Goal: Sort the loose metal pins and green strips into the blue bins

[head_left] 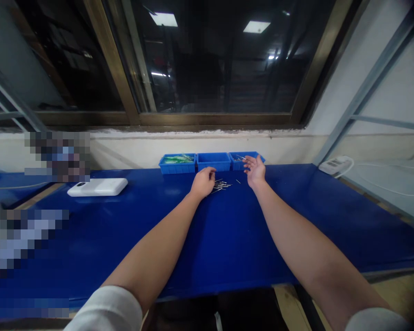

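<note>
My left hand rests at the left edge of a small pile of thin metal pins on the blue tabletop. Its fingers are curled, and whatever they may hold is hidden. My right hand is raised, palm turned inward, just in front of the right blue bin. A thin metal pin sticks out leftward from its fingertips. One loose pin lies apart, between the pile and my right hand. Small pieces inside the right bin are partly hidden by my fingers.
Beside the right bin stand a middle blue bin and a left blue bin holding green-and-white material. A white device lies on the left of the blue table. A white box with a cable sits at far right.
</note>
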Tool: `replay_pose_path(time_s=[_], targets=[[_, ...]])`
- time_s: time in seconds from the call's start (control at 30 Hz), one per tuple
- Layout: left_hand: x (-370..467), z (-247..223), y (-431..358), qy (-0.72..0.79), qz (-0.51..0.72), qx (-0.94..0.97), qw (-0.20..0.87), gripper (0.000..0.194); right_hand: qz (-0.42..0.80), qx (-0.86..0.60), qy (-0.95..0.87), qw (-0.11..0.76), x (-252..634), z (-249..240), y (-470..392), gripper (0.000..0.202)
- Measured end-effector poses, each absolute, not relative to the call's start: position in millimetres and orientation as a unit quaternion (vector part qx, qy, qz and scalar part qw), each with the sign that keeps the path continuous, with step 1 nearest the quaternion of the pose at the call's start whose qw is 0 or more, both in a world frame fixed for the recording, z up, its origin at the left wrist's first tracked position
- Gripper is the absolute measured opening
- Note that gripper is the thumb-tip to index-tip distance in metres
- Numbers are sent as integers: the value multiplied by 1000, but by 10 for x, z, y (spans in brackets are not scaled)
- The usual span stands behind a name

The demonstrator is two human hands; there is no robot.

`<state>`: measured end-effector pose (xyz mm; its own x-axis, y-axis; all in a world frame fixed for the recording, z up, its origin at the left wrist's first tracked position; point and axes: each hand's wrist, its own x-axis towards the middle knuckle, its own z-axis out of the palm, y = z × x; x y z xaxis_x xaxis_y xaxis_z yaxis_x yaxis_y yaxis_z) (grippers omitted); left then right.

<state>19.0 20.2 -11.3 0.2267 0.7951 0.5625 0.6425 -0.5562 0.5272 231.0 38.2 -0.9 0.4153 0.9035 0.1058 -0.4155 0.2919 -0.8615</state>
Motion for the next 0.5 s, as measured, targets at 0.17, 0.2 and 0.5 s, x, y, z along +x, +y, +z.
replay_pose_path(time_s=[0.17, 0.2, 0.5], targets=[[189, -122, 215, 464, 413, 778, 94, 23, 443, -405, -285, 747, 2341, -33, 415, 51], [189, -121, 215, 466, 411, 778, 94, 23, 445, -406, -282, 746, 2344, -32, 415, 51], [192, -104, 199, 471, 400, 780, 94, 23, 467, -399, -286, 736, 2349, -1, 366, 50]])
